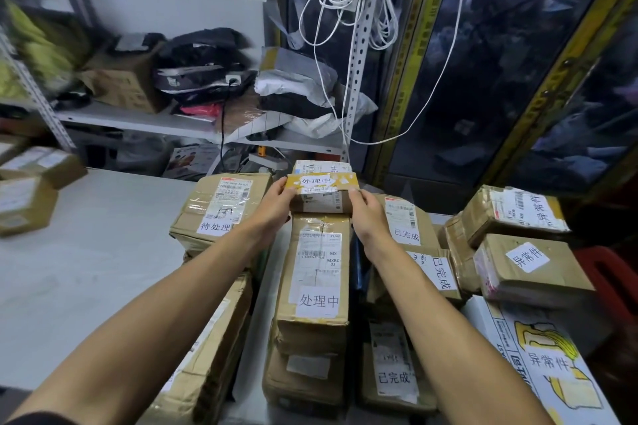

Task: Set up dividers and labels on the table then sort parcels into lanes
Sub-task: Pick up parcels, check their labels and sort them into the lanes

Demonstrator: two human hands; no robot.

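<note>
A small yellow-topped parcel [322, 183] with a white label reading 处理中 is held at the far end of the middle lane. My left hand [276, 202] grips its left end and my right hand [366, 214] grips its right end. It rests on a brown box [321, 203], behind a long brown parcel [316, 269] that carries the same label. Left of this lane stands a box [221, 207] labelled 待处理. To the right lie parcels [405, 221] labelled 已完成, and further right parcels [528, 262] labelled 异常件.
The white table [86, 252] stretches to the left, with brown boxes [27, 190] at its far left edge. A metal shelf [193, 128] with bags and cartons stands behind. White cables [348, 0] hang from the shelf post. A red stool [611, 272] sits at the right.
</note>
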